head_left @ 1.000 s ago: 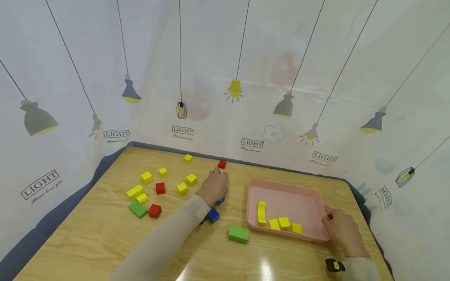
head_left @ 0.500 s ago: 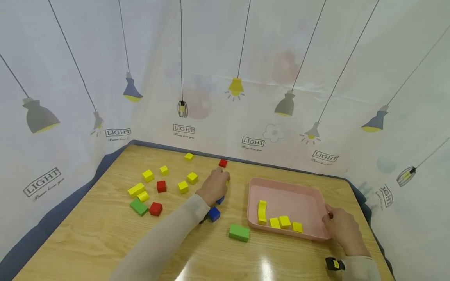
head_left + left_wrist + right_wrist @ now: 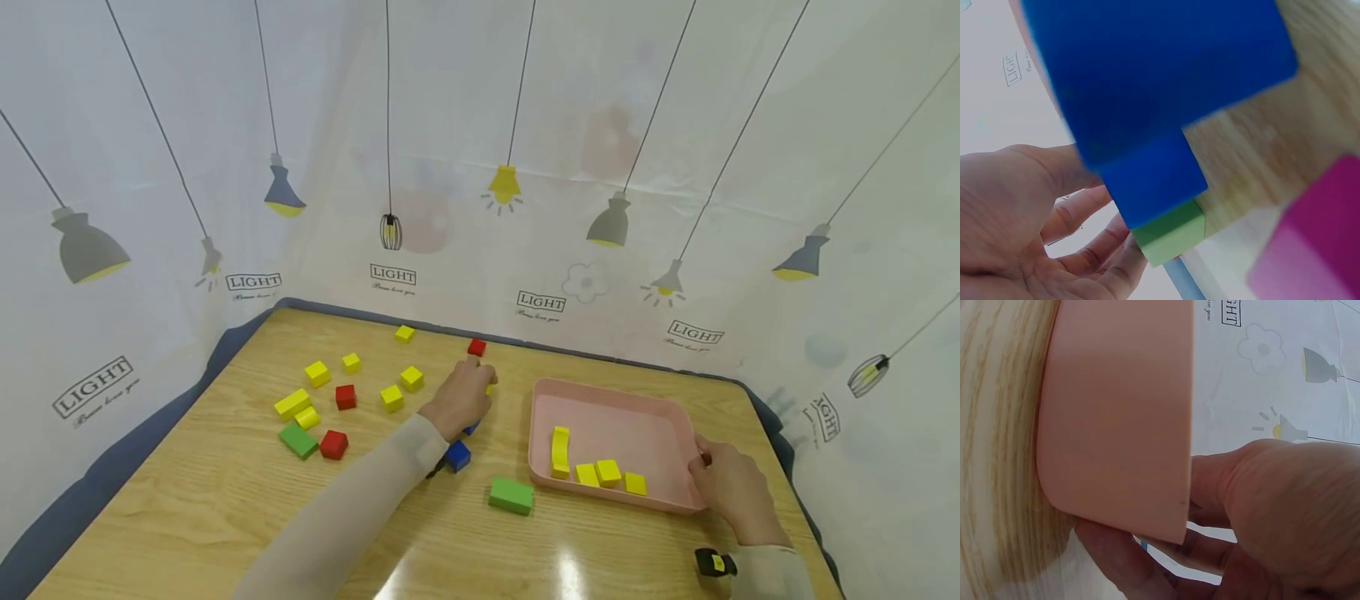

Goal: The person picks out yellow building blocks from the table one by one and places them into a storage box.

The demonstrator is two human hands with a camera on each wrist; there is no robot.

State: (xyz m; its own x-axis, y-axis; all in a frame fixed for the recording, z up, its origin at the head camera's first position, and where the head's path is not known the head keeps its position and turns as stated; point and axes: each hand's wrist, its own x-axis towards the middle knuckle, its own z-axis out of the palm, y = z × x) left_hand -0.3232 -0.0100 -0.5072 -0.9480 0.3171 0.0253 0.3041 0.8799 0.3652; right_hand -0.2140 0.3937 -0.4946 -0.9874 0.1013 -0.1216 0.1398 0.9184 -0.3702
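Note:
My left hand (image 3: 459,398) reaches over the back middle of the table, fingers curled down. A yellow block (image 3: 491,389) shows between its finger and thumb, mostly covered by the hand. Two blue blocks (image 3: 458,456) lie just below the hand; in the left wrist view a near blue block (image 3: 1166,69) hides part of the fingers (image 3: 1104,247). A light green-looking block (image 3: 1172,234) is beside the fingertips there. My right hand (image 3: 735,487) grips the right edge of a pink tray (image 3: 622,396), thumb at the rim and fingers beneath the corner in the right wrist view.
Several yellow blocks (image 3: 560,452) sit in the tray's near side. A green block (image 3: 512,496) lies left of it. Yellow, red and green blocks (image 3: 298,440) are scattered over the left side. A red block (image 3: 477,347) stands near the back edge, before a printed curtain (image 3: 480,167).
My left hand has shifted slightly to the right, and a bit of the yellow block has come into sight beside it. My right hand and the tray stay in place.

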